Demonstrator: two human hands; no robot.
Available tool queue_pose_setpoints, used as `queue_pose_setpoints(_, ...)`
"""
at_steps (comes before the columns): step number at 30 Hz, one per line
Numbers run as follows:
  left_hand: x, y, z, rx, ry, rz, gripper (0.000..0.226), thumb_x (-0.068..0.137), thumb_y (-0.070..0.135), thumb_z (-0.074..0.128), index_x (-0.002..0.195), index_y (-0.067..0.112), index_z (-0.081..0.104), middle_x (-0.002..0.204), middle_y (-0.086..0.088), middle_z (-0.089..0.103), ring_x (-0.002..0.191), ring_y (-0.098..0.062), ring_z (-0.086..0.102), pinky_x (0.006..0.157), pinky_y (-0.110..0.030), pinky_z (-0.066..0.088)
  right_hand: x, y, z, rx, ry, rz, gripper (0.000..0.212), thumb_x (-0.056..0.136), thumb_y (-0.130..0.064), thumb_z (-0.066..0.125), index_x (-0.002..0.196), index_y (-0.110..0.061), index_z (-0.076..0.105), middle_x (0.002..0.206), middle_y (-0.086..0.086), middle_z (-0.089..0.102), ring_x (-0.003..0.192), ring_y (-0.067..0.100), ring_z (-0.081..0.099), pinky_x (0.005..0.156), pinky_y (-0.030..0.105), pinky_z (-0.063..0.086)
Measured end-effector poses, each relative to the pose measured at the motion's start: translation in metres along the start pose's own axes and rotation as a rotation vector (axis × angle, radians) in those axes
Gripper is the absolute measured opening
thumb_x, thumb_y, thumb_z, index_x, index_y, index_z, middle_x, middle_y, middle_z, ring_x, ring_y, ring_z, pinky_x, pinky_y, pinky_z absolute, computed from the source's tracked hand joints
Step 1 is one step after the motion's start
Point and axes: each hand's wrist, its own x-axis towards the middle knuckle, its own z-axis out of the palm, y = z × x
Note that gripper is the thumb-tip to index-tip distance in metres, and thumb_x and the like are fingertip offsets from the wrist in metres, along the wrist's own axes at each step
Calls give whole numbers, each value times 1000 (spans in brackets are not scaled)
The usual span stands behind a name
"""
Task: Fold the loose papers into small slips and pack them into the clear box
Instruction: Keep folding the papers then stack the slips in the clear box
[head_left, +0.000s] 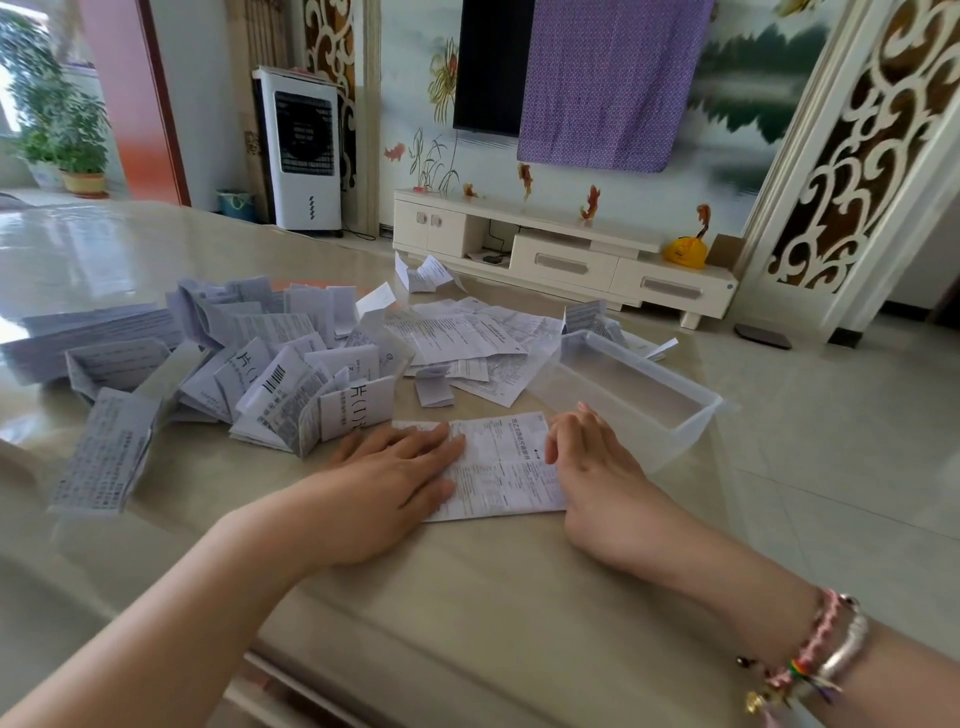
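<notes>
A printed paper sheet (506, 465) lies flat on the beige table in front of me. My left hand (395, 475) presses on its left half with straight fingers. My right hand (589, 454) rests on the sheet's right edge, fingers bent at the paper; whether it pinches the edge I cannot tell. The clear box (631, 387) stands just right of the sheet and looks bare inside. A heap of folded slips (260, 369) lies to the left. Loose unfolded papers (467, 338) are spread behind the sheet.
The table's (467, 597) front edge runs below my forearms, and its right edge drops to the tiled floor past the box. One small folded slip (434, 389) sits between the sheet and the loose papers. A TV cabinet (566, 254) stands against the far wall.
</notes>
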Motion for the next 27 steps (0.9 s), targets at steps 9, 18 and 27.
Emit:
queue_pose_setpoints(9,-2,0,-5,60,-24,-2,60,96,61,8,151,41,-5,158,24,-6,146,-8,-1,118,-38,0,1,-2,0,218,-46,-322,44,95,-43,53,136,-30,40,139,-18,42,125,-1,40,104,16,31)
queue_pose_setpoints(18,-5,-1,-4,-38,-52,-5,64,95,62,23,149,46,-5,157,25,-8,144,1,-10,118,-41,-10,6,4,-2,-19,56,-429,54,92,-59,46,138,-32,50,143,-18,46,131,-4,36,100,11,29)
queue_pose_setpoints(27,-14,5,-9,17,38,85,70,78,76,17,145,57,10,158,24,2,147,-6,2,119,-46,-3,8,3,-3,-168,207,-618,36,100,-37,38,112,-21,67,110,-7,71,98,10,67,68,29,56)
